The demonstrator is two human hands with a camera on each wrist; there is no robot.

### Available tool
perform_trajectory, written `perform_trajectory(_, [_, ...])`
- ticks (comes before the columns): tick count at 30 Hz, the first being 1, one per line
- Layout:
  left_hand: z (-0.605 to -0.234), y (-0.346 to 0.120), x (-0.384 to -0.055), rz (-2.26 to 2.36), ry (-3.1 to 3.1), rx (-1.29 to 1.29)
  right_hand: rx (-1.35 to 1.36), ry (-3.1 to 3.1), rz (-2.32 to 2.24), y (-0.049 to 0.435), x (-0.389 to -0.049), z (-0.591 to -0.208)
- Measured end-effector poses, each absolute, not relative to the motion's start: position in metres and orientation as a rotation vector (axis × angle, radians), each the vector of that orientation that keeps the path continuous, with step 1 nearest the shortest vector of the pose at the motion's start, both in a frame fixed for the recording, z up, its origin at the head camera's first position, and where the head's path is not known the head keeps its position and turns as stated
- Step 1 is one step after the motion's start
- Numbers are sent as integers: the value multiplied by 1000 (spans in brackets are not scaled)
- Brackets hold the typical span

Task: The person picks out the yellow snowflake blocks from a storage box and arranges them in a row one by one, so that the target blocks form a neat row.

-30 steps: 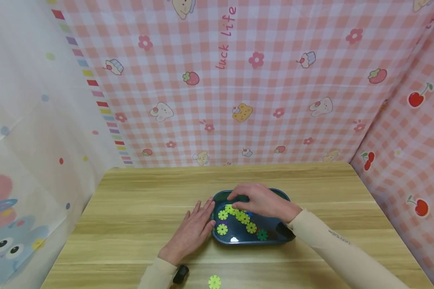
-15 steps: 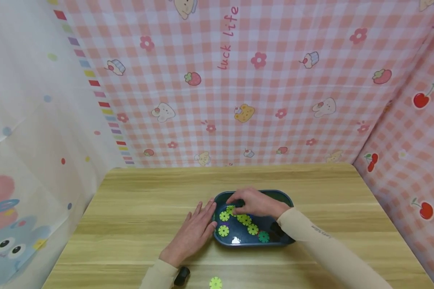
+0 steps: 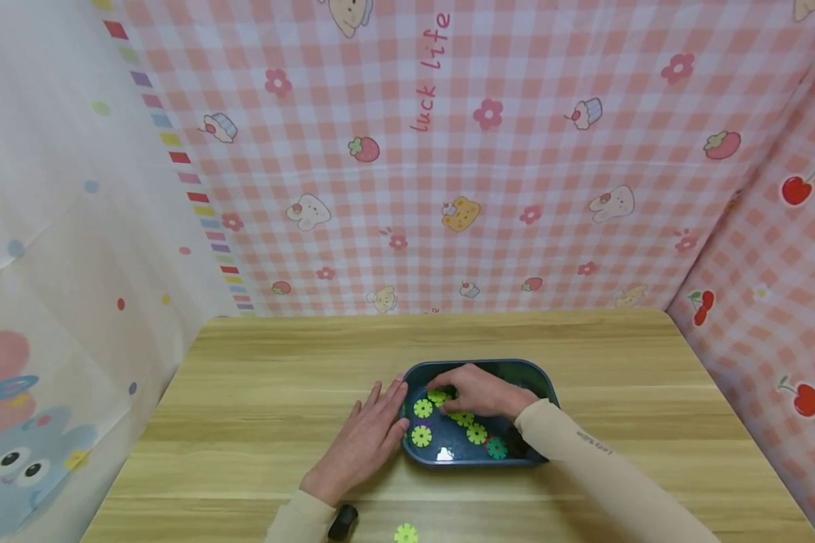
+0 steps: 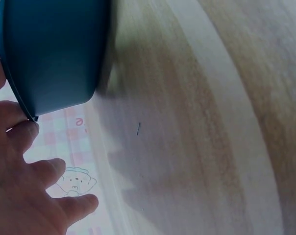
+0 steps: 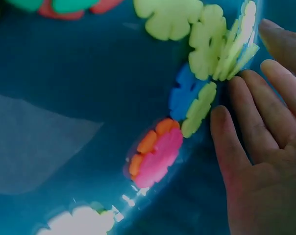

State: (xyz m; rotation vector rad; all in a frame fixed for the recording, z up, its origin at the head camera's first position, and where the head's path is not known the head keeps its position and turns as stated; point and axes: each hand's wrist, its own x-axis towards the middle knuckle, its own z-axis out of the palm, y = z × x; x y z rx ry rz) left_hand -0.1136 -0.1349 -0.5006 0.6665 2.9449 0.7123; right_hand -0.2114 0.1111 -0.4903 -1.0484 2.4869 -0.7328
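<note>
A dark blue oval tray (image 3: 478, 463) holds several yellow-green snowflake discs (image 3: 422, 436) and a green disc (image 3: 496, 448). My left hand (image 3: 360, 445) lies flat with straight fingers against the tray's left end; in the left wrist view its fingertips touch the tray's rim (image 4: 21, 105). Inside the tray is my right hand (image 3: 482, 391), thumb and fingers apart around a yellow-green disc (image 3: 438, 396). In the right wrist view its fingers (image 5: 236, 139) look fairly straight beside a clump of yellow-green discs (image 5: 231, 51). No disc is visibly pinched.
One yellow-green disc (image 3: 406, 534) lies on the wooden table (image 3: 258, 392) near the front edge. A pink disc (image 5: 160, 159), an orange disc (image 5: 147, 142) and a blue disc (image 5: 183, 90) rest in the tray. Patterned cloth (image 3: 407, 188) hangs behind the table.
My right hand has lowered slightly among the yellow-green discs in the tray. The left hand stays against the tray's end. The whole head view has shifted slightly.
</note>
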Motion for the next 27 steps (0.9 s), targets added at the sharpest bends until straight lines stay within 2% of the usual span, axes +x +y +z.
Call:
perform_trajectory(22, [-500,-137,-114,719,2925,656,-1142,2518,-669,114,-207,-495])
perform_trajectory(27, [-501,-137,-114,721,2922,651,-1089,2532,-673,116,-206,-494])
